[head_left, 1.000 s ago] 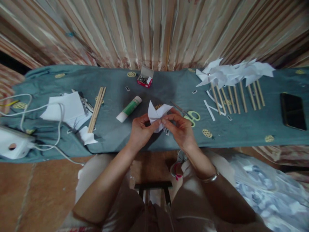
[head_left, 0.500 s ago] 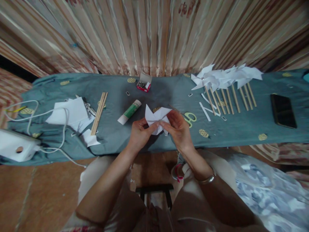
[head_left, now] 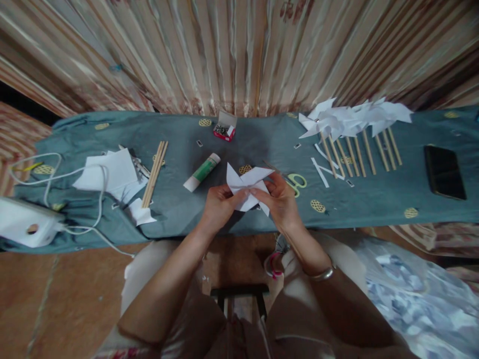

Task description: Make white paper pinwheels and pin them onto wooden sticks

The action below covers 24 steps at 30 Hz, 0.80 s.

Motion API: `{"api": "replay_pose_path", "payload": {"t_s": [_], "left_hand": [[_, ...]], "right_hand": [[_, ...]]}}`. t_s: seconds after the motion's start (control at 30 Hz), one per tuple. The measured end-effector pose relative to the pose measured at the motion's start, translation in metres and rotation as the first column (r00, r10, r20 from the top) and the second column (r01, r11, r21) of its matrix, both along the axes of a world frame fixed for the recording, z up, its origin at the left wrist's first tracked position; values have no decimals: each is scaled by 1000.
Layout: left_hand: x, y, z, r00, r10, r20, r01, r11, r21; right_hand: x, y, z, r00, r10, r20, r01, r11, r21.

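Observation:
A folded white paper pinwheel (head_left: 245, 183) is held between my two hands above the near middle of the table. My left hand (head_left: 221, 205) pinches its left side, the thumb lying near the centre. From the right, my right hand (head_left: 280, 199) grips it with the thumb pressed close to the other thumb. The fingers behind the paper are partly hidden. Just beyond my right hand lie green-handled scissors (head_left: 297, 184), their blades partly covered. A green and white glue stick (head_left: 202, 172) rests to the left of the pinwheel.
A small red box of metal pins (head_left: 224, 128) stands open at the back. Finished pinwheels on sticks (head_left: 352, 119) and paper strips (head_left: 320, 172) lie right, near a phone (head_left: 444, 172). Wooden sticks (head_left: 154, 174), paper sheets (head_left: 108, 172) and a white corded device (head_left: 28, 222) are left.
The pinwheel's right-hand blades show more widely spread between my hands. Both hands keep their hold, and the view has shifted slightly.

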<state>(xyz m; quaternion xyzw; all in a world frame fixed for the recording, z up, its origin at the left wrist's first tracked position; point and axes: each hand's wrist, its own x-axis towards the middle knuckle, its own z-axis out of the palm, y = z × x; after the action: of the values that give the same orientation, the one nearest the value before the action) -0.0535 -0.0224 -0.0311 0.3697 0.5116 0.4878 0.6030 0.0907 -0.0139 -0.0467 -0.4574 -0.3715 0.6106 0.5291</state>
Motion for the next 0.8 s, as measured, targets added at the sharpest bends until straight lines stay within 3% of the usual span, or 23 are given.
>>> {"api": "replay_pose_path", "payload": {"t_s": [0.27, 0.8], "left_hand": [[0, 2, -6, 999, 33, 21, -34, 998, 53], [1, 2, 0, 993, 101, 68, -107, 991, 85]], "right_hand": [[-1, 3, 2, 1000, 1, 2, -1, 1000, 20], [-6, 6, 7, 999, -22, -43, 22, 1000, 17]]}}
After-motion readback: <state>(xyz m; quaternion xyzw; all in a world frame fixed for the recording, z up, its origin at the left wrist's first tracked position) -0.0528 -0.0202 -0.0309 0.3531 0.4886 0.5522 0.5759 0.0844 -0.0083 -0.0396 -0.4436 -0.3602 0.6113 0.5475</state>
